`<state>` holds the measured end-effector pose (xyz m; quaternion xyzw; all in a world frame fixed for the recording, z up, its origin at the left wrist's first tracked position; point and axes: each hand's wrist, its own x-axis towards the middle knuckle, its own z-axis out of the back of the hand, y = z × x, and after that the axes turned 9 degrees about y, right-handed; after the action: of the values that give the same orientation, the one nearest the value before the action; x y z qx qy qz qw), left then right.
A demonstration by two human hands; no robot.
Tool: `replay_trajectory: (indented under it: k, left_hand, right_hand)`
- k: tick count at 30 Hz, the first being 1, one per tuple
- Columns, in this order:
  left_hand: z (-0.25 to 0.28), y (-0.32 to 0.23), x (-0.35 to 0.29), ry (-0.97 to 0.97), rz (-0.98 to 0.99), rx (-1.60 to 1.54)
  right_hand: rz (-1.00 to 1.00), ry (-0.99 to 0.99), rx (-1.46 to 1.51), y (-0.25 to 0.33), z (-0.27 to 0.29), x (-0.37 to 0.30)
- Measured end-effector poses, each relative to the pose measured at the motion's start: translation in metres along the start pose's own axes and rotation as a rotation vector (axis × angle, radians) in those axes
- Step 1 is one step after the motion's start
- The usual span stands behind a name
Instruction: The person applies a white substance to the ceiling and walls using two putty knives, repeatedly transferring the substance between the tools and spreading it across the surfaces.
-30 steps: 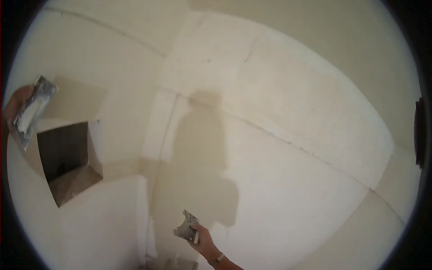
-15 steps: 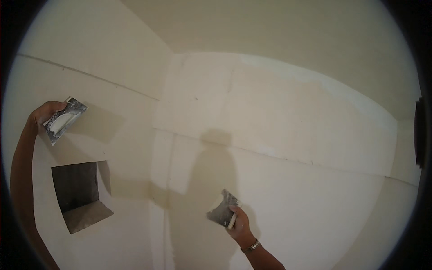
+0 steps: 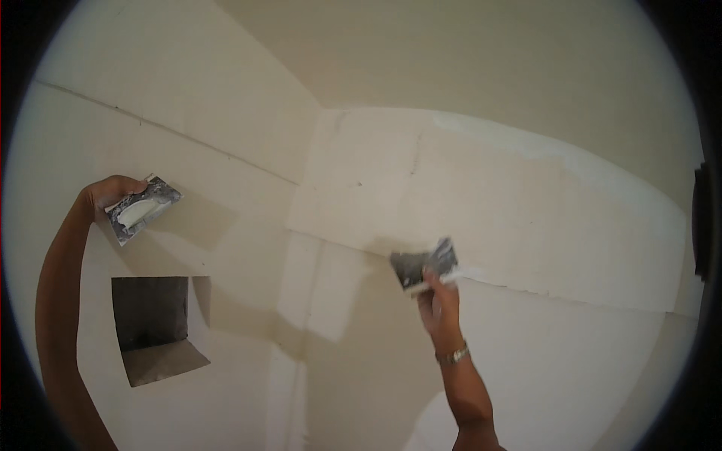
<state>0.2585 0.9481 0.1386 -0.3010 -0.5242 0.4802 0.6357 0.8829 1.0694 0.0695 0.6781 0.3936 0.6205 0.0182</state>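
Observation:
My left hand [image 3: 113, 192], raised at the left, grips a putty knife [image 3: 162, 194] with a broad metal blade. A smooth mound of white putty [image 3: 140, 214] lies on that blade. Near the middle, my right hand [image 3: 442, 301] is closed on a second putty knife [image 3: 410, 269], its wide blade smeared with grey and white residue. This blade is by a horizontal seam [image 3: 519, 289] in the pale wall [image 3: 489, 203]; I cannot tell if it touches. A white patch [image 3: 472, 271] shows on the seam just right of the blade. A metal-banded watch sits on my right wrist.
Below my left hand, a square opening [image 3: 150, 312] is cut into the left wall [image 3: 241, 361]. Another seam [image 3: 195, 139] crosses that wall higher up. The ceiling [image 3: 481, 52] spans the top. A dark object [image 3: 701, 222] stands at the far right edge.
My right hand has moved up and slightly right with its putty knife, to the seam. A white patch now shows there. The view has shifted slightly, and my left hand still holds its knife.

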Motion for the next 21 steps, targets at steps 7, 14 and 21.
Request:
replay_trajectory:
  k: [7,14,21]
  left_hand:
    - [-0.005,-0.003,-0.016,-0.017,0.043,-0.023]
    - [-0.016,-0.005,-0.01,0.044,0.069,-0.103]
    - [-0.023,-0.014,-0.007,0.046,0.063,-0.053]
  right_hand:
    - [0.309,0.06,-0.02,0.069,-0.055,0.177]
    - [0.519,-0.156,0.022,0.124,-0.078,0.301]
    - [0.501,-0.241,0.024,0.131,-0.078,0.354]
